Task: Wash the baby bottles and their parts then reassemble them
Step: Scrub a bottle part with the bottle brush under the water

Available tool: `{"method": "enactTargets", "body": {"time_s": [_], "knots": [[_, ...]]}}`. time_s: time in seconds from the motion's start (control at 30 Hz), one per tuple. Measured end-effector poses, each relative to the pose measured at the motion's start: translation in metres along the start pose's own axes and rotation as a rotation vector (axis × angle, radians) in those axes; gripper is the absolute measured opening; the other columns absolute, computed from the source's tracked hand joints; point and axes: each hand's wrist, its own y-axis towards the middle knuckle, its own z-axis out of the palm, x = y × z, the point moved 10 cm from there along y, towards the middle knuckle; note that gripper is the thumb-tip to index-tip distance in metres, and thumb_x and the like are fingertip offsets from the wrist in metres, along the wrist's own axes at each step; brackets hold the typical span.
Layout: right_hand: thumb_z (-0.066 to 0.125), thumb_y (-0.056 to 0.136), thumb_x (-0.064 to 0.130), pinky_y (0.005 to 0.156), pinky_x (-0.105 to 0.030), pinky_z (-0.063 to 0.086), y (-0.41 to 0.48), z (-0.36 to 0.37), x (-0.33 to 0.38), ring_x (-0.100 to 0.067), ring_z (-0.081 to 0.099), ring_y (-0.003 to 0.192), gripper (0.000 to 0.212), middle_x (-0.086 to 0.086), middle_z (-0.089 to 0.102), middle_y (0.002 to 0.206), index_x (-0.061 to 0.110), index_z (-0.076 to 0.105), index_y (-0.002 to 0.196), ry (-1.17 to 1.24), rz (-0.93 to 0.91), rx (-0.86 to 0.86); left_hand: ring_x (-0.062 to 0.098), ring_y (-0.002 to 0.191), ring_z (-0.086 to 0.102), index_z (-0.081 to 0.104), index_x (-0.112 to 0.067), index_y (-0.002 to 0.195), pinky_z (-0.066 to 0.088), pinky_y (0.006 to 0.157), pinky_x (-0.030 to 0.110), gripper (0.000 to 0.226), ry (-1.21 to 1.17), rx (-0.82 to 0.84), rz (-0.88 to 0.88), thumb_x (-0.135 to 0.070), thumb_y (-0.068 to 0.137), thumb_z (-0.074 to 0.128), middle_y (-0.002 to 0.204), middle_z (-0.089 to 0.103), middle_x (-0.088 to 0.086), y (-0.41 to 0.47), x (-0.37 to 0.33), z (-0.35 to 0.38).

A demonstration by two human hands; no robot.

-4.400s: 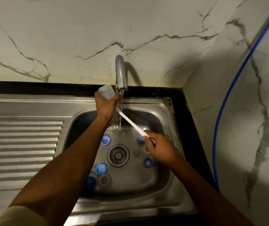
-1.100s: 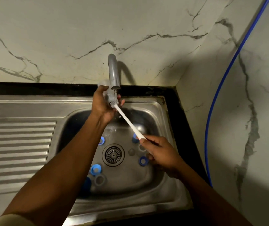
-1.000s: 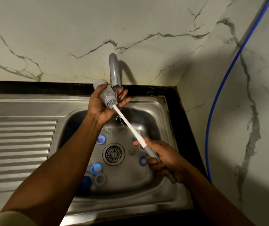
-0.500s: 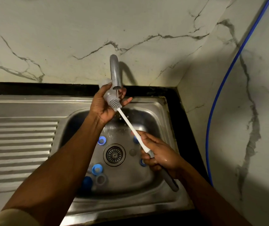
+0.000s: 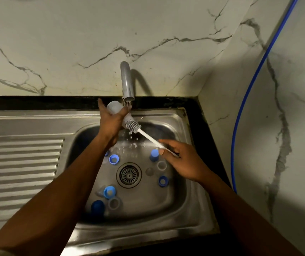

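My left hand (image 5: 111, 124) grips a clear baby bottle (image 5: 115, 108) tilted under the tap (image 5: 127, 82), where a thin stream of water runs. A bottle brush (image 5: 148, 138) with a white handle sticks out of the bottle's mouth, its grey bristle head partly showing. My right hand (image 5: 182, 161) pinches the handle's lower end between thumb and fingers. Several bottle parts lie on the floor of the sink basin (image 5: 181, 196): blue collars (image 5: 113, 159) (image 5: 109, 192) (image 5: 163, 181), a blue cap (image 5: 97, 206), another blue piece (image 5: 154, 155) and clear rings (image 5: 161, 165).
A round drain (image 5: 129, 175) sits in the middle of the basin. The ribbed steel drainboard (image 5: 20, 169) stretches to the left. Marble walls close the back and right, with a blue hose (image 5: 247, 100) running down the right wall.
The brush has slid partly out of the bottle, so its bristle head now shows. My right hand moved up the handle and loosened from a full grip to a pinch.
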Motion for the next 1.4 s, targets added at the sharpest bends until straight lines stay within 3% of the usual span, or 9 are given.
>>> {"method": "enactTargets", "body": {"time_s": [0.1, 0.2, 0.3, 0.43, 0.53, 0.67, 0.87, 1.07, 1.4], "knots": [[0.055, 0.1, 0.029, 0.073, -0.033, 0.052, 0.007, 0.003, 0.004, -0.001, 0.06, 0.07, 0.031, 0.014, 0.064, 0.075, 0.031, 0.066, 0.129, -0.024, -0.024, 0.084, 0.025, 0.132, 0.047, 0.048, -0.026, 0.145, 0.062, 0.08, 0.045, 0.056, 0.307, 0.048, 0.195, -0.037, 0.094, 0.069, 0.154, 0.028, 0.001, -0.006, -0.02, 0.003], [0.054, 0.101, 0.02, 0.052, -0.029, 0.041, 0.017, -0.004, 0.004, -0.008, 0.048, 0.052, 0.026, 0.01, 0.053, 0.055, 0.022, 0.07, 0.122, 0.056, -0.018, 0.085, 0.027, 0.125, 0.051, 0.063, -0.023, 0.123, 0.062, 0.072, 0.037, 0.023, 0.243, 0.137, 0.08, -0.025, 0.103, 0.052, 0.139, 0.043, 0.005, -0.011, -0.021, 0.01], [0.054, 0.102, 0.015, 0.048, -0.024, 0.038, 0.024, -0.009, 0.003, -0.008, 0.046, 0.048, 0.024, 0.012, 0.051, 0.049, 0.016, 0.069, 0.122, 0.095, 0.035, 0.09, 0.037, 0.12, 0.057, 0.061, -0.028, 0.129, 0.056, 0.092, 0.053, 0.048, 0.264, 0.314, -0.057, -0.012, 0.084, 0.056, 0.134, 0.053, 0.015, -0.009, -0.011, 0.008], [0.051, 0.104, 0.014, 0.041, -0.016, 0.034, 0.03, -0.005, 0.019, 0.001, 0.042, 0.04, 0.025, 0.01, 0.047, 0.049, 0.011, 0.067, 0.123, 0.119, 0.057, 0.173, 0.038, 0.141, 0.032, 0.038, -0.025, 0.151, 0.035, 0.115, 0.049, 0.095, 1.037, 0.301, 0.318, -0.025, 0.07, 0.088, 0.159, 0.016, 0.017, -0.007, -0.026, 0.004], [0.049, 0.105, 0.014, 0.039, -0.017, 0.033, 0.033, -0.003, 0.038, 0.001, 0.041, 0.037, 0.025, 0.004, 0.043, 0.054, 0.009, 0.067, 0.122, 0.106, 0.041, 0.222, 0.044, 0.145, 0.025, 0.044, -0.019, 0.147, 0.033, 0.11, 0.067, 0.088, 1.302, 0.147, 0.702, -0.041, 0.073, 0.085, 0.156, 0.026, 0.017, -0.021, -0.049, 0.015], [0.049, 0.105, 0.017, 0.04, -0.017, 0.035, 0.034, -0.009, 0.037, -0.001, 0.043, 0.04, 0.026, 0.011, 0.046, 0.048, 0.014, 0.066, 0.125, 0.057, 0.085, 0.268, 0.037, 0.142, 0.035, 0.043, -0.017, 0.144, 0.017, 0.115, 0.066, 0.068, 1.472, 0.072, 0.649, -0.046, 0.088, 0.069, 0.143, 0.049, 0.016, -0.016, -0.042, 0.003], [0.044, 0.106, 0.015, 0.042, -0.022, 0.043, 0.012, 0.027, 0.009, -0.011, 0.051, 0.047, 0.025, -0.006, 0.058, 0.067, 0.003, 0.063, 0.116, 0.582, 0.411, 0.311, 0.02, 0.103, 0.061, 0.059, -0.014, 0.122, 0.047, 0.088, 0.033, 0.04, 0.924, 0.217, 0.335, -0.035, 0.091, 0.072, 0.117, 0.064, 0.004, -0.014, -0.017, -0.009], [0.041, 0.103, 0.013, 0.037, -0.017, 0.031, 0.011, 0.07, 0.03, -0.004, 0.035, 0.042, 0.03, -0.001, 0.049, 0.063, -0.001, 0.062, 0.119, 0.758, 0.524, 0.235, 0.012, 0.111, 0.065, 0.064, -0.017, 0.125, 0.05, 0.103, 0.036, 0.031, 0.568, 0.247, 0.18, -0.025, 0.096, 0.068, 0.118, 0.071, -0.003, -0.028, 0.005, -0.003], [0.04, 0.101, 0.009, 0.037, -0.017, 0.03, 0.015, 0.07, 0.048, -0.004, 0.034, 0.039, 0.025, -0.001, 0.047, 0.061, 0.002, 0.062, 0.11, 0.759, 0.535, 0.153, 0.026, 0.097, 0.069, 0.057, -0.015, 0.097, 0.058, 0.085, 0.043, 0.023, 0.42, 0.219, 0.067, -0.011, 0.086, 0.077, 0.106, 0.071, 0.012, -0.019, 0.002, -0.009]]}}
